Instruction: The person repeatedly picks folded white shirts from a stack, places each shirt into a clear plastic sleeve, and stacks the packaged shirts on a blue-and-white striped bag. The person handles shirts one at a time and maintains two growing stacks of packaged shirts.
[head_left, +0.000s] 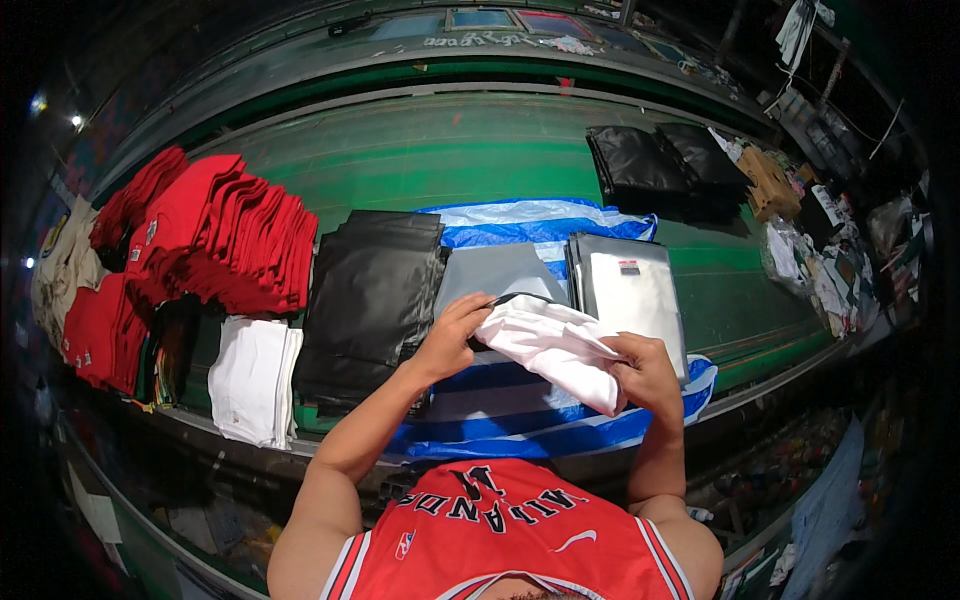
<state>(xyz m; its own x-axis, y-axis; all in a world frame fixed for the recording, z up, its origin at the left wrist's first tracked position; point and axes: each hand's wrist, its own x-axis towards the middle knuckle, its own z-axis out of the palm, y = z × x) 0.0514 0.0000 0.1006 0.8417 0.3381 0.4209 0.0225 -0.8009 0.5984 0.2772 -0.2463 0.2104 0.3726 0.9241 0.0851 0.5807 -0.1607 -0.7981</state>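
A folded white garment (547, 349) with a dark band along its upper edge is held between both hands above a blue-and-white striped plastic sheet (495, 427). My left hand (452, 337) grips its upper left end, by the dark band. Its right end is pinched by my right hand (643, 369). Just beyond lies a grey plastic bag (495, 274), partly covered by the garment. To the right is a stack of bags (637, 300), the top one clear over white cloth with a small red label. A pile of black plastic bags (371, 277) lies to the left.
Folded white garments (251, 382) lie at the near left table edge, below large stacks of red garments (225, 225). More black plastic packages (652, 169) sit at the far right of the green table (450, 150), near a cardboard box (766, 184) and crumpled plastic (787, 255).
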